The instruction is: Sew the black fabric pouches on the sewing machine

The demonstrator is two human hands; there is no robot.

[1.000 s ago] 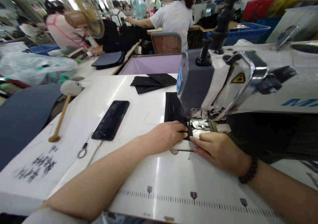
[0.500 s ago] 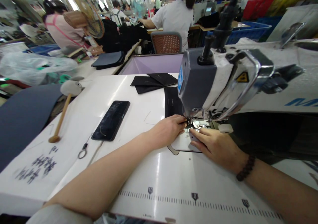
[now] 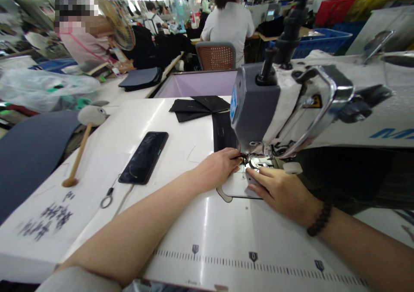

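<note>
Under the head of a sewing machine (image 3: 255, 106), my left hand (image 3: 221, 167) has its fingers pressed together on the edge of a black fabric piece (image 3: 224, 132), just left of the needle area. The fabric under the fingertips is mostly hidden. My right hand (image 3: 281, 190) lies flat on the metal plate (image 3: 239, 188), fingers stretched toward the presser foot, with a dark beaded bracelet on the wrist. More black fabric pieces (image 3: 197, 107) lie overlapped behind, on the white table (image 3: 181, 223).
A black phone (image 3: 144, 157) with a ring strap lies left of my left arm. Farther left are a wooden-handled tool with a pale round head (image 3: 80, 154) and grey material (image 3: 32, 154). A person in white (image 3: 228, 24) sits beyond the table near a brown chair (image 3: 216, 55).
The person in white has turned and drawn in an outstretched arm. A bright metal part on the machine head has shifted. Both my hands stay in nearly the same place.
</note>
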